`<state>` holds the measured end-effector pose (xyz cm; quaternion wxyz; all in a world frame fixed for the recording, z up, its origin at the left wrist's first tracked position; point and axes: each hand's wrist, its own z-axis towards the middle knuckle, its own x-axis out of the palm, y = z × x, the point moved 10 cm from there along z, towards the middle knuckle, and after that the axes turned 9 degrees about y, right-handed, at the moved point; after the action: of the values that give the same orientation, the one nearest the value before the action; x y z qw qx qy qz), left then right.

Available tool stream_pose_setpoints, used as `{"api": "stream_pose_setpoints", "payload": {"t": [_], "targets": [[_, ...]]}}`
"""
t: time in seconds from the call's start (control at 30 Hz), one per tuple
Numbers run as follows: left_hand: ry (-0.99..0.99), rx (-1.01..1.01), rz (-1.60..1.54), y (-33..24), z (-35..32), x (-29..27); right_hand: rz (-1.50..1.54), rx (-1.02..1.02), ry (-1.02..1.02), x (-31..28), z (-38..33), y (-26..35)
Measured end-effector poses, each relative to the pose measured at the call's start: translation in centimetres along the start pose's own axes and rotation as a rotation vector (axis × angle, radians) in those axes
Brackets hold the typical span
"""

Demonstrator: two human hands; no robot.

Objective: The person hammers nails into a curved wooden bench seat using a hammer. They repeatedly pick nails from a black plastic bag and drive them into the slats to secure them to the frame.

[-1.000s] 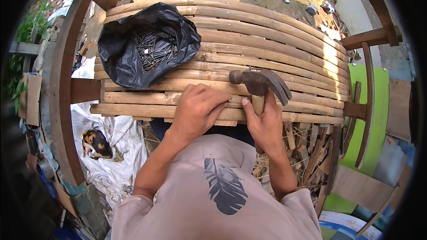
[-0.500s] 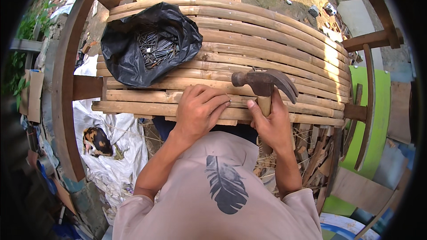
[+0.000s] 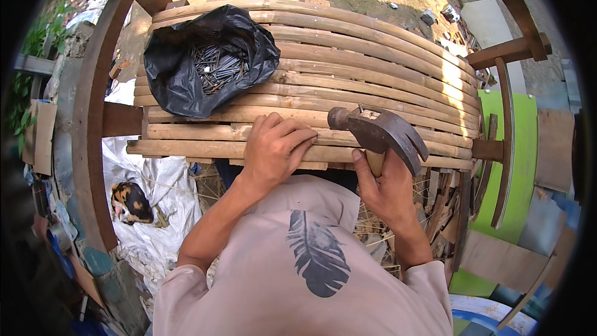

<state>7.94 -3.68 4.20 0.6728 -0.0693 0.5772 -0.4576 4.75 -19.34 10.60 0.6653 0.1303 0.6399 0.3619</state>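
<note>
My right hand [image 3: 388, 190] is wrapped round the wooden handle of a claw hammer [image 3: 384, 134]. Its rusty dark head is over the bamboo slats, face to the left and claw to the right. On the near slats of the bamboo bench [image 3: 348, 50] rests my left hand [image 3: 277, 149], thumb and fingers pinched together. Whatever is between those fingertips is too small to make out. Beyond the left hand, a crumpled black plastic bag [image 3: 165, 81] lies open on the slats, with many loose nails [image 3: 221, 68] inside.
Dark wooden posts [image 3: 93, 112] and rails frame both ends of the bench. Below left, a calico cat [image 3: 132, 202] is on a white sheet [image 3: 152, 246]. A green panel [image 3: 519, 168] leans at the right, near scrap wood [image 3: 444, 211] on the ground.
The hammer has swung a little right and tilted, its head appearing larger and its claw turned further down. My left hand stays pinched at the same slats. The whole view has shifted slightly.
</note>
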Motion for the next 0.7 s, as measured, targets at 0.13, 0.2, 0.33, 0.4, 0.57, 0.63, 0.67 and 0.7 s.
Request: {"api": "stream_pose_setpoints", "payload": {"t": [0.13, 0.2, 0.33, 0.4, 0.57, 0.63, 0.67, 0.7], "targets": [[-0.019, 0.014, 0.027, 0.1, -0.3, 0.1, -0.054, 0.01, 0.115, 1.5, 0.0, 0.3], [-0.036, 0.014, 0.027, 0.0, -0.4, 0.0, 0.01, 0.057, 0.068, 1.1, -0.2, 0.2], [-0.051, -0.005, 0.042, -0.2, -0.4, -0.2, 0.015, -0.065, -0.063, 0.3, -0.4, 1.0], [-0.057, -0.005, 0.061, -0.2, -0.6, -0.2, -0.06, 0.02, 0.117, 2.4, -0.9, -0.2], [-0.084, 0.003, 0.037, -0.2, -0.6, -0.3, -0.028, 0.016, 0.025, 0.6, -0.6, 1.0], [-0.068, -0.009, 0.048, -0.2, -0.6, 0.0, -0.056, 0.004, 0.102, 1.5, -1.0, 0.4], [-0.059, -0.015, 0.053, -0.1, -0.6, 0.1, -0.07, -0.002, 0.14, 1.9, -1.1, 0.3], [-0.061, -0.01, 0.05, -0.1, -0.6, 0.0, -0.07, 0.325, 0.456, 4.6, -1.5, -2.9]]}}
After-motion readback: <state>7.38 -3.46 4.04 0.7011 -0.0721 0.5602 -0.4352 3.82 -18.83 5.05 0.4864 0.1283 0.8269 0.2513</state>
